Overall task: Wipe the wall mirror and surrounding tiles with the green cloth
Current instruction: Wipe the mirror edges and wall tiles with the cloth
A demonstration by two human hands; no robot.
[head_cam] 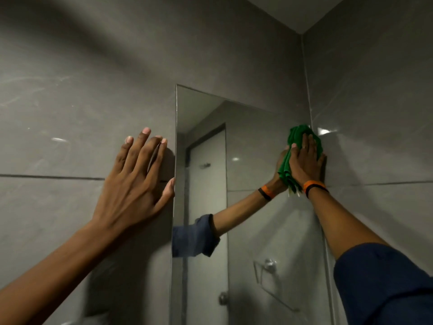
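Dim grey wall (70, 109) meeting side wall (375, 90) at a corner, pale ceiling (297, 10), possibly glossy finish

A white ceiling (302, 10) meets the grey walls in the upper right corner. In the reflection I can see a pale door (207, 184) set in a darker frame, with a small hook (206, 164) on it. Lower in the reflection, a chrome towel holder (269, 266) is fixed to the wall, and a round metal knob (222, 298) sits below it.
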